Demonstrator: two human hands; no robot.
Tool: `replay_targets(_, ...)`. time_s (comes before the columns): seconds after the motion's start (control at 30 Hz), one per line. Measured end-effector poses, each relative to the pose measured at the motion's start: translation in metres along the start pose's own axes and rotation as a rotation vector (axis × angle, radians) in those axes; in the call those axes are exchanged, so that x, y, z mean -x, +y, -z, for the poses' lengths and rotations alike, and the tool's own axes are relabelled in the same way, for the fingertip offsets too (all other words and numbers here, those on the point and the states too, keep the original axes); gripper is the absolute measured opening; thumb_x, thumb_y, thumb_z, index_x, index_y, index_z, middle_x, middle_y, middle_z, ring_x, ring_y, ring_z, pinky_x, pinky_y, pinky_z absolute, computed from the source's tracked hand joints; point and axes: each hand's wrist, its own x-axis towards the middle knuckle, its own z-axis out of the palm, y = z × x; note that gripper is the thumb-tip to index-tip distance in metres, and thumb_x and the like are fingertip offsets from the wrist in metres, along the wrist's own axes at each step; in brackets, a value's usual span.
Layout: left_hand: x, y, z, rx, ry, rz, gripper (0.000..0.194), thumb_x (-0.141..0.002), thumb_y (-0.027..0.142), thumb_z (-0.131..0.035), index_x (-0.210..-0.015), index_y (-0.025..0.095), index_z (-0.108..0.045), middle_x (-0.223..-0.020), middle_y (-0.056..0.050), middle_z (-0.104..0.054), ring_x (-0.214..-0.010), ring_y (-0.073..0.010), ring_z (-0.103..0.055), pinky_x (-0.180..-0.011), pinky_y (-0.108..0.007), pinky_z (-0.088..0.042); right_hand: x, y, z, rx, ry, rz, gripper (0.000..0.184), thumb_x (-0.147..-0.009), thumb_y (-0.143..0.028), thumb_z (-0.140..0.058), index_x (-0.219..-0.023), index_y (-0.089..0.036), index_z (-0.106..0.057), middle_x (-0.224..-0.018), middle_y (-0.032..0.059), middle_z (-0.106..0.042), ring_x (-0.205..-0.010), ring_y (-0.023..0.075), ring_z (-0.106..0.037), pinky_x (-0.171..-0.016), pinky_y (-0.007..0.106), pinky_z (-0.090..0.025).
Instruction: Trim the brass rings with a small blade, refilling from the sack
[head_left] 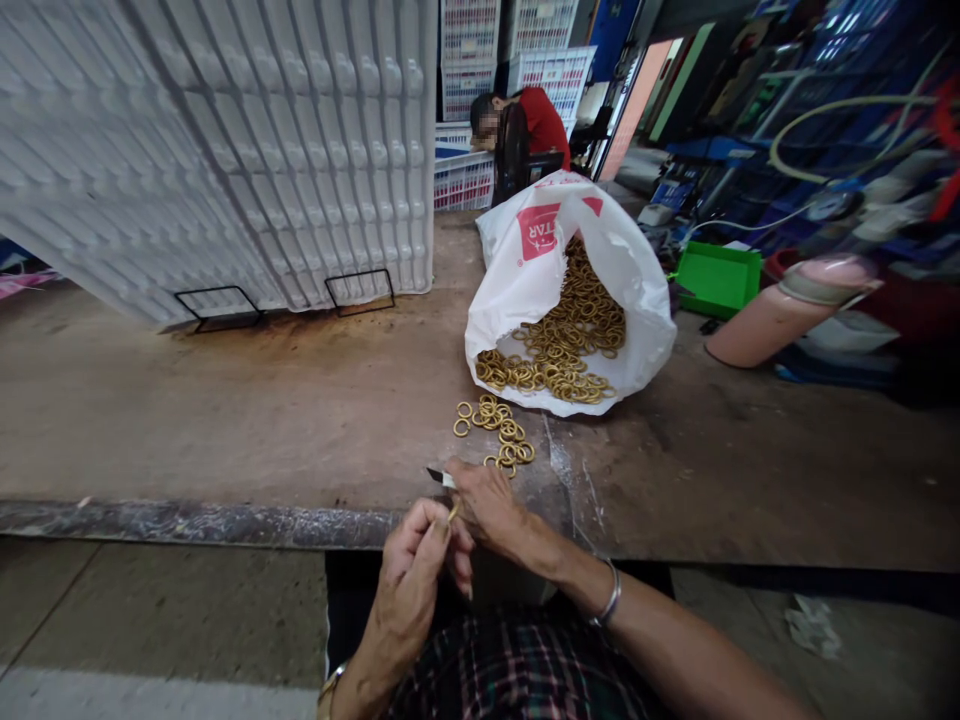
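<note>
Close to the table's front edge, my left hand (417,556) pinches a small brass ring (454,511) between thumb and finger. My right hand (487,505) is right beside it, closed around a knife (441,478) with a dark blade and a pale body; the blade points left, and the fingers hide the rest of the tool. A loose group of brass rings (510,430) lies on the wood just beyond my hands. Behind them a white plastic sack (645,330) lies on its side, its mouth toward me, with many more rings inside and at its lip.
White ribbed trays (315,150) stand upright at the left in black wire stands (360,292). Right of the sack are a green bin (718,280) and a pink bottle (784,315). A person in red (544,125) sits beyond the table, near stacked white crates (469,45).
</note>
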Motion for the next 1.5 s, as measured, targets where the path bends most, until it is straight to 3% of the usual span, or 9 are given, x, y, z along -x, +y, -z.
replay_targets(0.2, -0.011, -0.003, 0.011, 0.295, 0.129, 0.058, 0.025, -0.078, 0.036, -0.060, -0.072, 0.012, -0.058, -0.068, -0.003, -0.059, -0.053, -0.0091, -0.051, -0.043, -0.019, -0.041, -0.021, 0.002, 0.019, 0.163, 0.134, -0.131, 0.027, -0.080, -0.014, -0.039, -0.106, -0.016, -0.049, -0.086, 0.0104, -0.065, -0.075, 0.0212, -0.061, -0.062, 0.028, -0.037)
replay_targets(0.3, -0.013, -0.003, 0.016, 0.399, 0.142, 0.080, 0.016, -0.075, 0.030, -0.063, -0.078, 0.015, -0.056, -0.070, -0.002, -0.059, -0.054, -0.0099, -0.052, -0.042, -0.019, -0.040, -0.031, 0.006, 0.028, 0.232, 0.116, -0.149, 0.028, -0.083, -0.016, -0.038, -0.110, -0.017, -0.047, -0.091, 0.0119, -0.064, -0.077, 0.0226, -0.062, -0.063, 0.029, -0.040)
replay_targets(0.43, -0.013, -0.001, 0.020, 0.524, 0.136, 0.157, 0.025, -0.070, 0.026, -0.068, -0.090, 0.017, -0.057, -0.069, 0.000, -0.059, -0.054, -0.0092, -0.052, -0.043, -0.018, -0.039, -0.041, 0.013, 0.031, 0.280, 0.082, -0.148, 0.026, -0.085, -0.020, -0.039, -0.111, -0.019, -0.046, -0.093, 0.0115, -0.064, -0.079, 0.0238, -0.062, -0.064, 0.030, -0.042)
replay_targets(0.63, -0.018, -0.003, 0.027, 0.703, 0.162, 0.269, 0.022, -0.066, 0.024, -0.071, -0.062, 0.013, -0.052, -0.069, -0.002, -0.058, -0.056, -0.0074, -0.050, -0.046, -0.017, -0.038, -0.047, 0.022, 0.031, 0.303, 0.046, -0.139, 0.024, -0.085, -0.028, -0.044, -0.107, -0.019, -0.046, -0.094, 0.0104, -0.062, -0.081, 0.0221, -0.062, -0.064, 0.027, -0.041)
replay_targets(0.87, -0.027, -0.005, 0.027, 0.764, 0.201, 0.333, 0.015, -0.068, 0.018, -0.067, -0.065, 0.012, -0.054, -0.067, -0.002, -0.055, -0.053, -0.0064, -0.047, -0.040, -0.013, -0.031, -0.045, 0.023, 0.029, 0.316, 0.048, -0.115, 0.024, -0.087, -0.028, -0.040, -0.108, -0.021, -0.047, -0.105, 0.0092, -0.055, -0.077, 0.0180, -0.059, -0.060, 0.026, -0.039)
replay_targets(1.0, -0.030, -0.004, 0.027, 0.827, 0.191, 0.324, 0.010, -0.072, 0.016, -0.063, -0.069, 0.011, -0.056, -0.062, 0.000, -0.052, -0.043, -0.0023, -0.037, -0.035, -0.013, -0.025, -0.042, 0.022, 0.028, 0.265, 0.053, -0.085, 0.022, -0.085, -0.024, -0.041, -0.105, -0.019, -0.050, -0.102, 0.0090, -0.058, -0.076, 0.0169, -0.059, -0.062, 0.025, -0.037)
replay_targets(1.2, -0.029, -0.006, 0.029, 0.843, 0.139, 0.320, 0.009, -0.075, 0.017, -0.061, -0.071, 0.011, -0.056, -0.060, 0.002, -0.048, -0.039, -0.0004, -0.028, -0.033, -0.012, -0.022, -0.038, 0.040, 0.032, 0.142, 0.195, -0.083, 0.025, -0.084, -0.016, -0.039, -0.106, -0.020, -0.053, -0.096, 0.0062, -0.063, -0.086, 0.0168, -0.058, -0.069, 0.023, -0.035)
replay_targets(1.5, -0.029, -0.010, 0.027, 0.773, 0.133, 0.316, 0.014, -0.070, 0.020, -0.067, -0.072, 0.011, -0.056, -0.060, 0.002, -0.051, -0.040, -0.0003, -0.031, -0.035, -0.013, -0.022, -0.035, 0.044, 0.030, 0.176, 0.113, -0.084, 0.027, -0.084, -0.029, -0.046, -0.110, -0.024, -0.053, -0.106, 0.0050, -0.058, -0.089, 0.0182, -0.057, -0.070, 0.025, -0.037)
